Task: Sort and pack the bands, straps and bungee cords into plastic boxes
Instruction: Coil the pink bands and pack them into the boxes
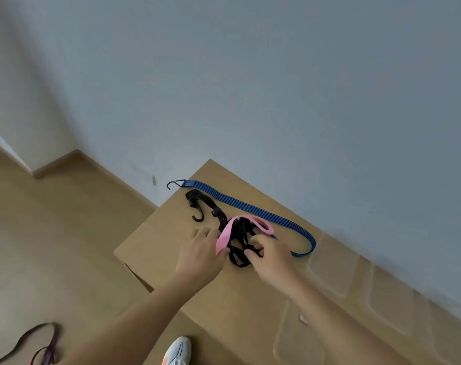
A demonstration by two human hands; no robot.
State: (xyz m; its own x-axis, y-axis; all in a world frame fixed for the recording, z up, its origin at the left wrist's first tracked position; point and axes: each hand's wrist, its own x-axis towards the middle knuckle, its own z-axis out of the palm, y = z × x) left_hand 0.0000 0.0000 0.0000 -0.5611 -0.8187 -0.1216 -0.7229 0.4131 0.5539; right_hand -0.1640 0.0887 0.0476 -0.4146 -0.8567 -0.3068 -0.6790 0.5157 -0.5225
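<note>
Bands, straps and bungee cords lie tangled on the wooden counter (171,241) before me, near its far left corner and close to the pale wall (276,88). My left hand (197,256) reaches in from about 7 o'clock and pinches the lower end of the pink band (225,237), whose loop runs up and over toward 1 o'clock across the heap. My right hand (270,256), coming in from 5 o'clock, has its fingers curled into the black straps (239,246) bunched between my two hands; the hands sit close together with that knot of webbing between them. At 11 o'clock from the heap, a black bungee cord (201,202) with a plastic hook lies loose on the counter, its cord leading back down into the tangle. Beyond it the blue striped bungee cord (250,208) stretches along the wall side of the counter, its metal hook poking past the counter's far left corner at 11 o'clock, its other end curving round at 3 o'clock beside my right hand. To the right along the wall, toward 4 o'clock, sit clear plastic boxes (337,270), blurred and hard to count. On the floor (53,246) at 7 o'clock lies a dark purple band (43,346), well apart from the counter, and a white shoe (178,350) shows at 6 o'clock.
</note>
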